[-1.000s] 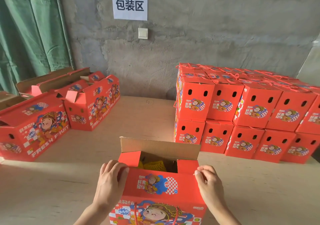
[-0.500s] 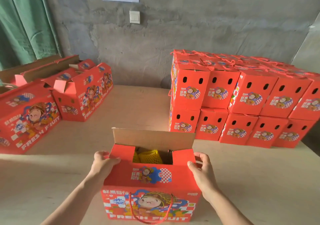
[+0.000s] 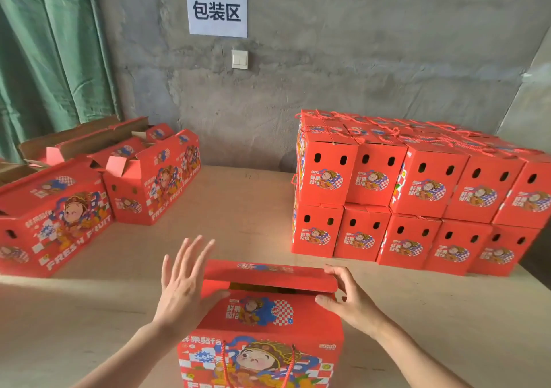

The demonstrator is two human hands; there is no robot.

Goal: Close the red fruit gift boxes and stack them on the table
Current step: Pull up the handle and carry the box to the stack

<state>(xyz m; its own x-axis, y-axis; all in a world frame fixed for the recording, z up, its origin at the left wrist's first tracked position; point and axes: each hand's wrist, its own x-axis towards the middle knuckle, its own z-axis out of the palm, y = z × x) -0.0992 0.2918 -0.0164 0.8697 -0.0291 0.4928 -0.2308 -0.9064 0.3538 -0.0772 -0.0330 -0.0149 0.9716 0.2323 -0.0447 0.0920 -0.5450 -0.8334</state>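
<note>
The left hand (image 3: 182, 283) is spread flat, holding nothing, thumb braced on the gift box (image 3: 262, 316) at the near edge of the table (image 3: 238, 208) to steady it. The right hand (image 3: 350, 296) curls its fingers over the end of the far flap (image 3: 268, 276), apparently to press it shut over the remaining gap.

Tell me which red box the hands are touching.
The box nearest the camera, between the left hand and right hand. Its lid is half down; the stacked boxes are shut, the boxes at left open.
</note>
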